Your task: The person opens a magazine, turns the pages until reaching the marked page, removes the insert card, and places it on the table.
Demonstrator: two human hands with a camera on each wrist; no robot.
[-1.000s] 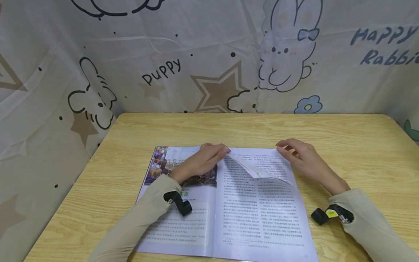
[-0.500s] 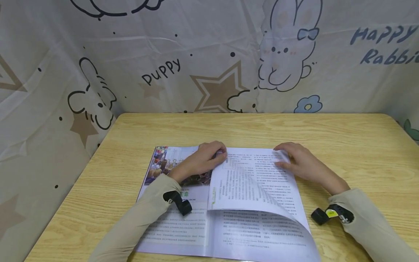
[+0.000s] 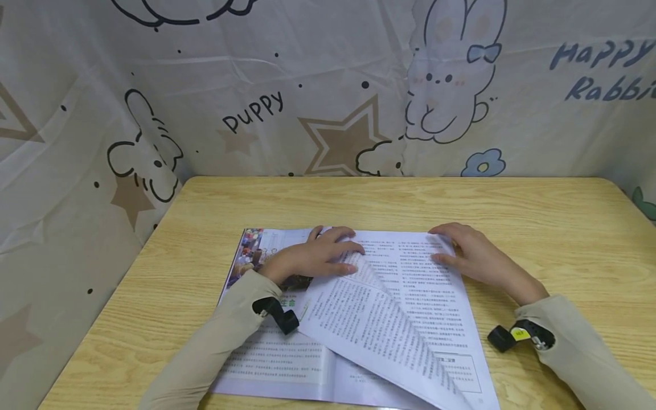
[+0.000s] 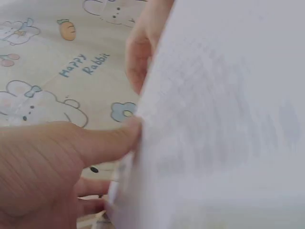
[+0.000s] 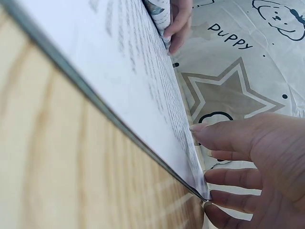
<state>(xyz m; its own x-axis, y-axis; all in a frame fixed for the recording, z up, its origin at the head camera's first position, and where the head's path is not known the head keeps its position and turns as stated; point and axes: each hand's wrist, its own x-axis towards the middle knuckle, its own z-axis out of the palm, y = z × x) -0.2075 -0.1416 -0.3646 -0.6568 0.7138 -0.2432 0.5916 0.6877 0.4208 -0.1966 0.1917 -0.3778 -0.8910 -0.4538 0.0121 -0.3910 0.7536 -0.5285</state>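
Note:
An open magazine (image 3: 279, 364) lies on the wooden table, with a colour photo on its left side and columns of print. One page (image 3: 353, 324) is lifted and folded over diagonally toward the left. My left hand (image 3: 323, 259) rests at the top of this page with fingers spread; in the left wrist view its thumb (image 4: 109, 143) touches the blurred page edge. At the magazine's top right corner, my right hand (image 3: 474, 250) lies with thumb and fingers fairly straight. The right wrist view has its fingertips touching the corner edge.
The pale wooden table (image 3: 553, 228) extends behind and beside the magazine. A printed cloth (image 3: 215, 62) with cartoon animals and stars hangs at the back and left. Each wrist wears a black camera strap, such as the right strap (image 3: 520, 336).
The lifted page has swung from the right side over to the left. My left hand has uncurled and spread its fingers. My right hand has shifted slightly onto the corner.

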